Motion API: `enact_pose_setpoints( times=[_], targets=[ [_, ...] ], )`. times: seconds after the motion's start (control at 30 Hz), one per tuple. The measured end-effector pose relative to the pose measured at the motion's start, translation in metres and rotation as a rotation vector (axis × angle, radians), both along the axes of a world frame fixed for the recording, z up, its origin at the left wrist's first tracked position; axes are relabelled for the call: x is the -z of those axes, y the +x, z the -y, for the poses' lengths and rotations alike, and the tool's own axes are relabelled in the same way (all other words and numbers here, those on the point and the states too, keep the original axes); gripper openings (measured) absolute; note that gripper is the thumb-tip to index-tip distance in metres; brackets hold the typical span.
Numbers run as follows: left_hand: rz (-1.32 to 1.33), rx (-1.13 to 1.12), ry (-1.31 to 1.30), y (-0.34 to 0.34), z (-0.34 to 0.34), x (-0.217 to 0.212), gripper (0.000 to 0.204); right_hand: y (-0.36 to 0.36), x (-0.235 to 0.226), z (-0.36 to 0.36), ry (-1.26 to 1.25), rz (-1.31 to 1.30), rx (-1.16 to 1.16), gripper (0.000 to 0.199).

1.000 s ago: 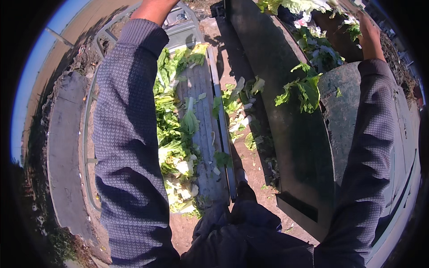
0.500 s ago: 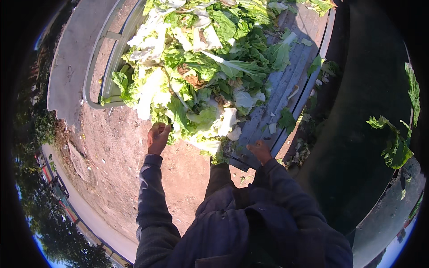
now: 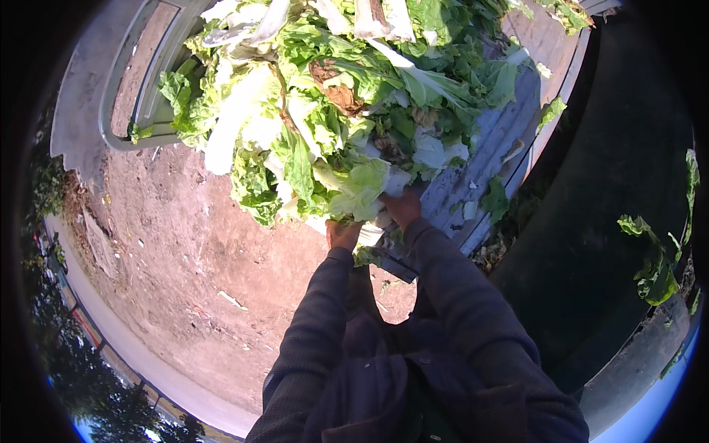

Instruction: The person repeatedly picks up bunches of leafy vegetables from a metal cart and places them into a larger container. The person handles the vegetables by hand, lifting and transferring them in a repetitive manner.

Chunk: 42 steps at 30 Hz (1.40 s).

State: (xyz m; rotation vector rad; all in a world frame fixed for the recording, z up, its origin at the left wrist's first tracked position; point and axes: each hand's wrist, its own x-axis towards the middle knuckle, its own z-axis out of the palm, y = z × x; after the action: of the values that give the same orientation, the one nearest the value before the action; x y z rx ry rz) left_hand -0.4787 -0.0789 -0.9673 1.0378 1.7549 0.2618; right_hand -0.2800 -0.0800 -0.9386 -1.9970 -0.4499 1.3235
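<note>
A large heap of cabbage leaves (image 3: 295,111), green and white with some browned ones, lies on a grey metal cart bed (image 3: 461,203) in front of me. At the heap's near edge, my left hand (image 3: 343,235) is closed round some pale leaves, its fingertips tucked under them. Close by on its right, my right hand (image 3: 402,208) grips the leaf edges from the other side, fingers partly hidden among them. A pale, thick leaf stalk (image 3: 371,235) sticks out between the two hands.
A pale metal side frame (image 3: 118,140) flanks the heap on the left, above bare brown ground (image 3: 185,221). On the right is a dark green surface (image 3: 583,244) with loose leaves (image 3: 653,273) at its far side. Leaf scraps lie along the cart's right edge.
My left hand has moved right along the heap's near edge, and my right hand has reached forward and left into the leaves. The hands are now close together. My view has shifted slightly.
</note>
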Motion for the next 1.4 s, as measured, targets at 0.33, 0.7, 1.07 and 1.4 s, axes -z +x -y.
enact_pose_setpoints(
  times=[0.33,0.7,1.07,1.4],
  targets=[
    [0.286,-0.082,-0.398,0.018,0.037,-0.046,0.041,-0.009,-0.002,0.057,-0.077,-0.352,0.083,0.029],
    [1.377,0.386,0.017,0.435,-0.03,-0.389,0.042,0.383,-0.413,0.082,0.571,-0.188,0.694,0.049],
    [-0.125,0.822,1.026,0.219,-0.178,-0.328,0.06,0.285,-0.173,0.069,0.295,-0.118,0.431,0.043],
    [-0.826,0.899,0.464,0.024,-0.343,-0.235,0.128,0.203,-0.039,-0.109,0.289,-0.289,0.194,0.056]
  ],
)
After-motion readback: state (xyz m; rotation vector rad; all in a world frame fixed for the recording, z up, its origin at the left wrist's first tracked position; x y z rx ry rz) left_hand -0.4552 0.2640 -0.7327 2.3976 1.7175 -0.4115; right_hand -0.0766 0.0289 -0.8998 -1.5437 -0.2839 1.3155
